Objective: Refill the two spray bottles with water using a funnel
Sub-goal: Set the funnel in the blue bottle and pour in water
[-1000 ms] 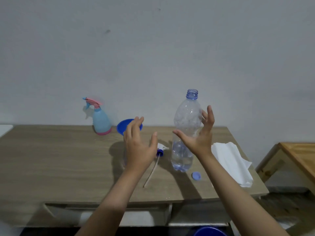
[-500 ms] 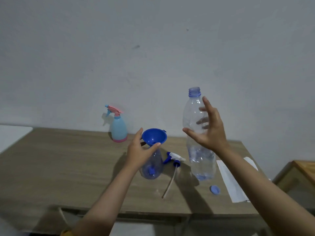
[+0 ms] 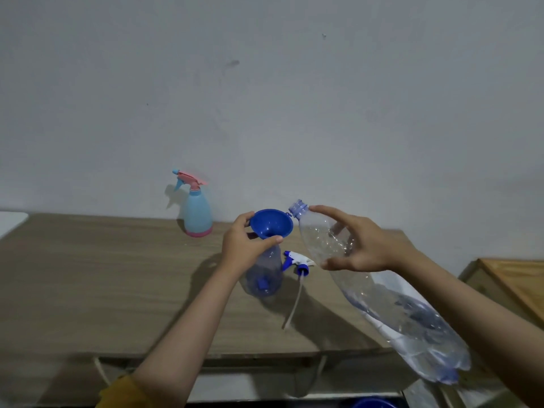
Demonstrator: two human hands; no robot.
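Note:
A blue funnel [image 3: 272, 223] sits in the neck of a clear blue spray bottle [image 3: 263, 275] standing on the wooden table [image 3: 103, 284]. My left hand [image 3: 245, 245] grips the funnel's rim and stem. My right hand [image 3: 362, 245] holds a large clear water bottle [image 3: 391, 301] lifted off the table and tilted, its open mouth at the funnel's right rim and some water low in its base. The bottle's white and blue spray head [image 3: 297, 260] with its tube lies on the table beside it. A light blue spray bottle with a pink trigger [image 3: 196, 214] stands by the wall.
A white cloth lies on the table under the tilted bottle, mostly hidden. A wooden piece of furniture [image 3: 518, 287] stands at the right. A blue rim [image 3: 372, 403] shows at the bottom edge below the table. The grey wall runs close behind.
My right hand closed on the water bottle, lifted it and tipped its mouth toward the funnel. My left hand took hold of the funnel. The camera moved closer.

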